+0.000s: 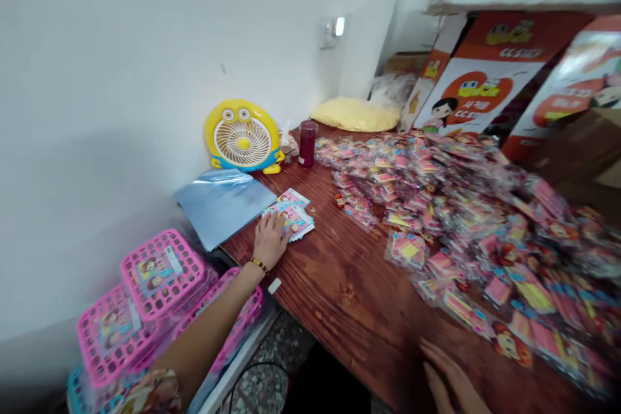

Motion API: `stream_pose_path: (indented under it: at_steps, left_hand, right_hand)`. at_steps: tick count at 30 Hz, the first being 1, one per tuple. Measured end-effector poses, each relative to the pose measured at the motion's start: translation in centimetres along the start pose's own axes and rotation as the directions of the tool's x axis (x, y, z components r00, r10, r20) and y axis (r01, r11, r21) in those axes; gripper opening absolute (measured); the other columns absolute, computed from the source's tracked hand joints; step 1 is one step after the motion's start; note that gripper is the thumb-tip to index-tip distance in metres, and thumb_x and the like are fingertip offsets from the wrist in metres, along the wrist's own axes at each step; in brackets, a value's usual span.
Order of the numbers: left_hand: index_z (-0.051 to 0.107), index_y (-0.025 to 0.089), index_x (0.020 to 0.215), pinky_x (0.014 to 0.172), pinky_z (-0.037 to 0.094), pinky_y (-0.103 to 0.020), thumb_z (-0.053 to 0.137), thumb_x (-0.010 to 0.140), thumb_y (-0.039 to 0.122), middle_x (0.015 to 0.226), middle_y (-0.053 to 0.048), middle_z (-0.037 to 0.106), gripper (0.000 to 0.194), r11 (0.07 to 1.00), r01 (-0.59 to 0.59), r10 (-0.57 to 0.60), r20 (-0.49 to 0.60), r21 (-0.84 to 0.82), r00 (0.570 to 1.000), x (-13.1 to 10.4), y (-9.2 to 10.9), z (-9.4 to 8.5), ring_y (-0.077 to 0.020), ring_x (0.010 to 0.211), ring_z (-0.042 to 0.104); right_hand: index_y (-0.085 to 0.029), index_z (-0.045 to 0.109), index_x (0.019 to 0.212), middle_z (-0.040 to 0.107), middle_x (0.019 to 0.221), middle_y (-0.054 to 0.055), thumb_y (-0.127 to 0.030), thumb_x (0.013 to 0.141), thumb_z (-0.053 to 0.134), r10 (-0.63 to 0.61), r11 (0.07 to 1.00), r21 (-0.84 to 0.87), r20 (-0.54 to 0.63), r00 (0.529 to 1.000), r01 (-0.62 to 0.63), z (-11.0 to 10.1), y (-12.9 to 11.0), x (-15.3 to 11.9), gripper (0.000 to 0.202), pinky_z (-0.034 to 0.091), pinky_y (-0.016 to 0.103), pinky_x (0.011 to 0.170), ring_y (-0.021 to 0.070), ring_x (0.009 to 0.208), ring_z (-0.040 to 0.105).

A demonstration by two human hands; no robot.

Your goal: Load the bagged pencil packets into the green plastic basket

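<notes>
My left hand (270, 240) reaches across to a small loose stack of printed cards (297, 218) on the wooden table. Its fingers rest on the near left side of the stack, slightly bent and a little apart, and I see no card lifted. A beaded bracelet (259, 265) circles that wrist. At the bottom edge of the view, my right hand (451, 378) is partly cut off, its visible fingers stretched out over the table with nothing in them. Nearest to it lies a big heap of clear plastic packets (456, 220) with pink and yellow pieces inside.
Blue sheets (226, 204) lie left of the cards, before a yellow fan (242, 137). A dark red bottle (307, 143) stands behind. Pink baskets (162, 272) are stacked low at left. Printed cartons (480, 77) and a yellow bag (356, 114) line the back.
</notes>
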State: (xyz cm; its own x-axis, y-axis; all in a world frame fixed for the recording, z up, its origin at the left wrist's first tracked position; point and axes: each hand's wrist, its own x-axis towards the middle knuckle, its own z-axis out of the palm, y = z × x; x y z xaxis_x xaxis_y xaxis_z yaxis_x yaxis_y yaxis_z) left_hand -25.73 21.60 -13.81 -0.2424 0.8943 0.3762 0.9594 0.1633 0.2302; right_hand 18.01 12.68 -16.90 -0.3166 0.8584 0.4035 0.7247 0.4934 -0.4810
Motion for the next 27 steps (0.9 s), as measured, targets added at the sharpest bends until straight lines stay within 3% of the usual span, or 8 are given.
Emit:
stream_pose_path:
  at_steps: [3,8,11,16,21,24,27]
  left_hand:
    - [0.053,0.019,0.133,0.106,0.031,-0.063,0.049,0.092,0.048,0.142,-0.016,0.048,0.05,0.997,0.02,-0.024,0.042,0.076,0.999,1.3,1.7,1.0,-0.0404,0.131,0.039]
    - [0.05,0.032,0.137,0.108,0.025,-0.065,0.05,0.091,0.053,0.149,-0.008,0.041,0.05,0.989,-0.065,0.049,0.116,0.134,0.992,-1.4,5.3,0.9,-0.0424,0.139,0.027]
    - [0.049,0.032,0.138,0.105,0.026,-0.067,0.05,0.091,0.053,0.15,-0.011,0.039,0.051,0.98,-0.071,0.048,0.124,0.184,0.991,-2.7,6.7,0.5,-0.0436,0.14,0.024]
    - [0.051,0.031,0.137,0.103,0.028,-0.068,0.055,0.088,0.053,0.146,-0.015,0.043,0.053,0.972,-0.025,0.007,0.077,0.232,0.997,-3.2,8.0,0.6,-0.0458,0.138,0.026]
    - [0.048,0.033,0.139,0.101,0.031,-0.066,0.058,0.086,0.055,0.146,-0.016,0.042,0.059,0.961,-0.002,-0.02,0.078,0.276,0.997,-3.7,8.8,1.2,-0.0482,0.135,0.031]
    - [0.045,0.033,0.141,0.101,0.032,-0.064,0.055,0.088,0.055,0.147,-0.016,0.042,0.059,0.966,0.039,-0.058,0.068,0.257,0.996,-3.7,7.7,0.8,-0.0449,0.136,0.032]
    - [0.045,0.028,0.142,0.104,0.03,-0.062,0.051,0.092,0.047,0.148,-0.014,0.041,0.054,0.974,0.045,-0.056,0.042,0.221,0.998,-3.4,5.8,0.3,-0.0406,0.138,0.029]
  right_hand:
    - [-0.023,0.06,0.118,0.064,0.122,0.006,-0.038,0.096,0.044,0.06,0.997,0.047,-0.04,0.997,-0.058,0.2,-0.3,2.2,0.031,0.053,0.036,0.095,0.0211,0.108,0.064]
    - [-0.023,0.062,0.115,0.064,0.122,0.006,-0.032,0.096,0.045,-0.001,0.997,0.073,-0.024,1.0,0.003,1.5,-0.4,5.6,0.027,0.053,0.037,0.093,0.0205,0.109,0.062]
    - [-0.021,0.065,0.11,0.064,0.12,0.009,-0.032,0.095,0.045,-0.086,0.995,0.041,-0.02,0.996,0.087,2.7,0.6,8.4,0.027,0.049,0.042,0.095,0.0236,0.111,0.059]
    - [-0.019,0.064,0.114,0.056,0.131,0.014,-0.035,0.095,0.041,-0.084,0.991,-0.103,0.051,0.995,0.089,5.8,1.8,17.7,0.034,0.035,0.054,0.104,0.0313,0.127,0.044]
    - [-0.02,0.048,0.138,0.034,0.153,0.011,-0.037,0.097,0.041,-0.056,0.984,-0.15,0.268,0.962,0.099,10.2,-0.5,27.0,0.045,0.024,0.062,0.108,0.0343,0.141,0.024]
    - [-0.023,0.036,0.147,0.024,0.158,0.01,-0.039,0.097,0.044,-0.015,0.975,-0.202,0.334,0.942,0.087,12.0,-1.3,28.3,0.053,0.019,0.067,0.109,0.0357,0.143,0.017]
    - [-0.023,0.039,0.145,0.029,0.156,0.01,-0.042,0.096,0.047,-0.038,0.966,-0.231,0.325,0.945,0.118,12.0,-0.6,26.5,0.053,0.018,0.063,0.112,0.0347,0.143,0.02]
